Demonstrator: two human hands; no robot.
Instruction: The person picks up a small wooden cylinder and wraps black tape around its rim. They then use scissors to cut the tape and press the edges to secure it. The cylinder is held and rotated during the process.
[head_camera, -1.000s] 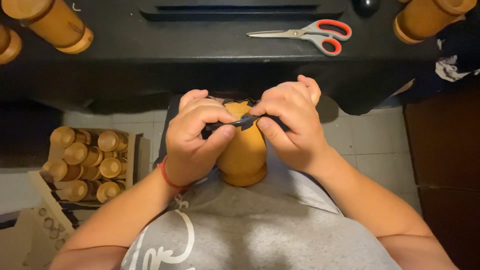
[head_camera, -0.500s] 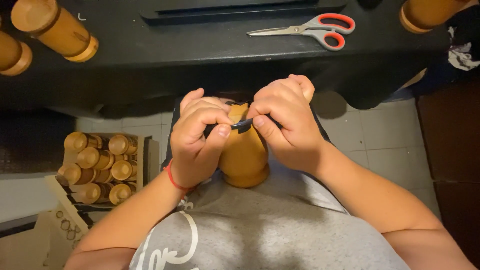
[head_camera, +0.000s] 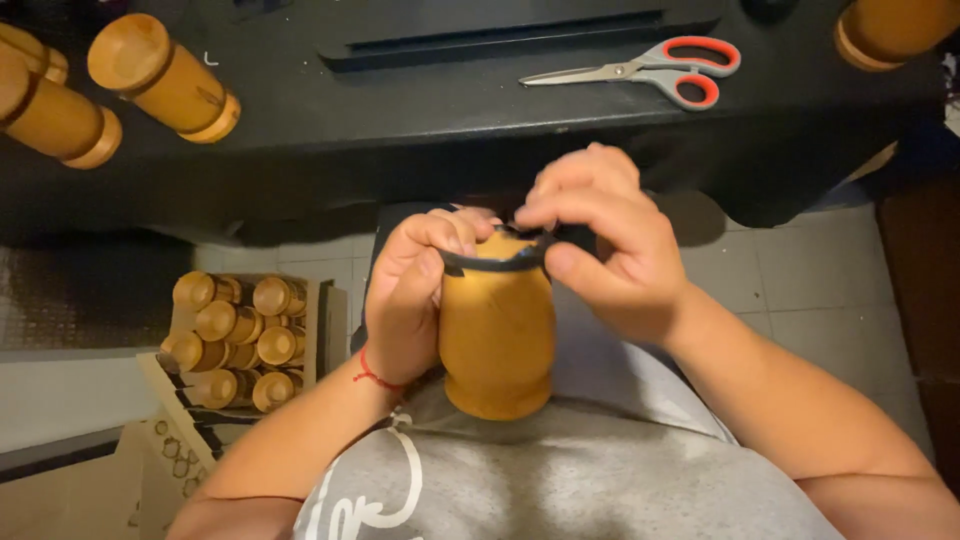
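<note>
An orange-brown wooden cup (head_camera: 497, 335) rests with its base against my grey shirt, mouth pointing away from me. A thin black band (head_camera: 497, 262) lies stretched around its mouth. My left hand (head_camera: 412, 297) wraps the cup's left side, fingers on the band, a red thread on the wrist. On the right of the mouth my right hand (head_camera: 605, 245) pinches the band between thumb and fingers.
A black table (head_camera: 420, 130) stands ahead with red-handled scissors (head_camera: 650, 72), wooden cylinders at left (head_camera: 165, 80) and one at right (head_camera: 885, 28). A cardboard box (head_camera: 235, 335) with several wooden cups sits on the tiled floor at left.
The band, pinched together in front of the cup before, is now spread around its mouth. Both hands have shifted apart and the cup shows more.
</note>
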